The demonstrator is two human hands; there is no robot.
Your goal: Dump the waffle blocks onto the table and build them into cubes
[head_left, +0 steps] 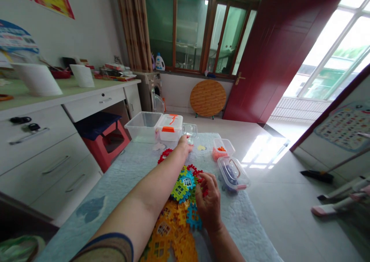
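Note:
My left hand [185, 144] reaches out over the far end of the cloth-covered surface, to a small clear plastic container [190, 130]. Its thumb and a finger are at the container's near edge and look closed on it; the other fingers are hidden. My right hand [209, 200] is closer to me, with fingers curled around a red plastic building piece [205, 192] beside the pile. Green pieces [179, 191], blue pieces [194, 216] and many orange pieces [162, 240] with window grids and toothed edges lie below and between my arms. Another red piece [164, 154] lies beyond my left forearm.
A clear open bin [143, 129] and a lidded box with orange latches [170, 129] stand at the far left. On the right are a small tub with orange bits [222, 149] and a lidded box of dark pieces [232, 174]. A red stool [105, 146] stands left.

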